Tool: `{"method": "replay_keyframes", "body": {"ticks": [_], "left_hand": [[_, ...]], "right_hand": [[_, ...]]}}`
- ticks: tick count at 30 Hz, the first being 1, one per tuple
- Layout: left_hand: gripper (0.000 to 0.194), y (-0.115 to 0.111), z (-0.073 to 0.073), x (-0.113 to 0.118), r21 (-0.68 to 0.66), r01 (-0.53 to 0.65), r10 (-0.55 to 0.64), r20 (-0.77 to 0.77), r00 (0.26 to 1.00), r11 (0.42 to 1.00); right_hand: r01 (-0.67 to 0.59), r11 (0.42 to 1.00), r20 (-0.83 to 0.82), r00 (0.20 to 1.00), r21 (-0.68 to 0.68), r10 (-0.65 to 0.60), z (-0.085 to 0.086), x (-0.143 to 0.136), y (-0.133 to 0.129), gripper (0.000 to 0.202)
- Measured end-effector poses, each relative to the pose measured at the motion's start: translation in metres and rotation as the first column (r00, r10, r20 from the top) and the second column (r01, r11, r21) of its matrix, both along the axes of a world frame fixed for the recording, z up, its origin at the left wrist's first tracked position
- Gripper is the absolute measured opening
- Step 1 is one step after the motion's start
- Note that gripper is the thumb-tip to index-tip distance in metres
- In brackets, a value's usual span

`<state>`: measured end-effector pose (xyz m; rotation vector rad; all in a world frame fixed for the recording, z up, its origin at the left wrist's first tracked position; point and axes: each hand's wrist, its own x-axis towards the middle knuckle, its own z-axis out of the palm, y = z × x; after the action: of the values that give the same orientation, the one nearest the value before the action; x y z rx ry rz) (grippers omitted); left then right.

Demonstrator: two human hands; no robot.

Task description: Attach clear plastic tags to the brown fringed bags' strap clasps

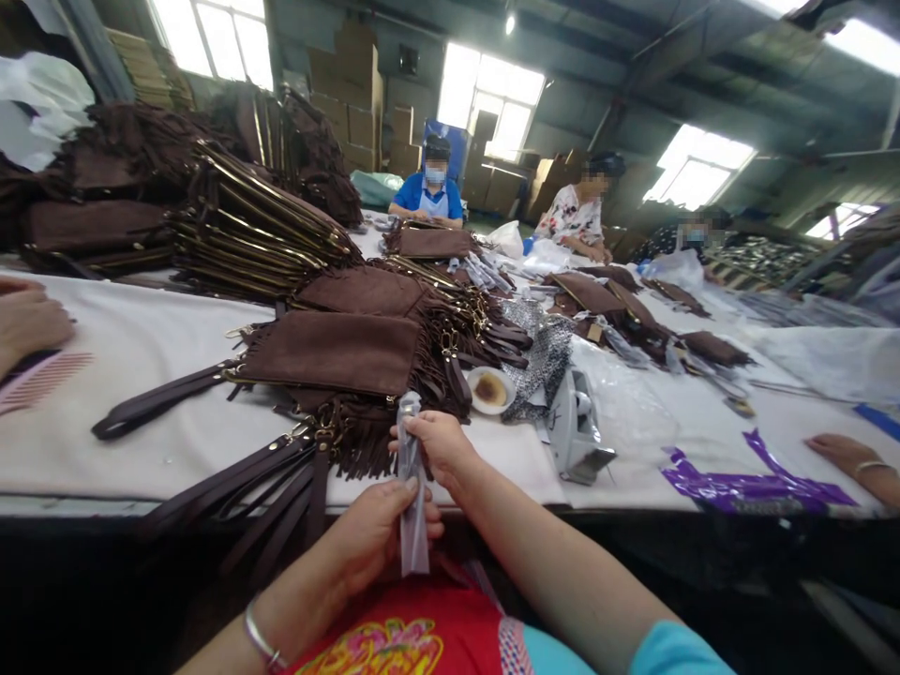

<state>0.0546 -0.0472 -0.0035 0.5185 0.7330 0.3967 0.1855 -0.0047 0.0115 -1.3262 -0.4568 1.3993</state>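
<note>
Both hands are closed on a narrow plastic sleeve [414, 534] in front of my body, just past the table's front edge. Its plastic is cloudy, and I cannot make out clearly what lies inside. My right hand [442, 450] pinches the upper part near the top end. Lower down, my left hand [380, 525] grips it between thumb and fingers. Right behind the sleeve lies a pile of brown fringed suede bags [330, 354] with gold zips. Dark brown wrist straps [274, 469] with gold clasps hang from the pile over the table edge.
Beside the bags stand a small white dish [490, 389] with brown residue and a tape dispenser [577, 427]. Purple plastic [752, 483] lies to the right, near another person's hand [844, 455]. At the left, another hand [32, 319] rests by a pink comb [46, 380]. Co-workers sit across the table.
</note>
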Motion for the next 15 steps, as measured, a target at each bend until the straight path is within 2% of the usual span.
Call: {"method": "replay_keyframes", "body": {"ticks": [6, 9, 12, 15], "left_hand": [[0.025, 0.024, -0.004, 0.009, 0.066, -0.124, 0.125, -0.007, 0.992, 0.99], [0.026, 0.032, -0.004, 0.013, 0.102, -0.147, 0.151, -0.027, 0.988, 0.984], [0.03, 0.028, -0.003, 0.015, 0.168, -0.174, 0.186, -0.059, 0.981, 0.97], [0.035, 0.015, -0.003, 0.013, 0.314, -0.168, 0.232, -0.181, 0.956, 0.934]], "right_hand": [[-0.019, 1.0, 0.067, 0.998, 0.009, 0.018, -0.004, -0.001, -0.002, 0.012], [-0.044, 0.999, 0.086, 0.995, 0.009, 0.043, -0.007, 0.001, -0.006, 0.017], [-0.103, 0.994, 0.058, 0.993, 0.037, 0.101, -0.01, 0.002, -0.017, 0.03], [-0.216, 0.975, -0.006, 0.976, 0.047, 0.216, -0.012, -0.004, -0.035, 0.04]]}}
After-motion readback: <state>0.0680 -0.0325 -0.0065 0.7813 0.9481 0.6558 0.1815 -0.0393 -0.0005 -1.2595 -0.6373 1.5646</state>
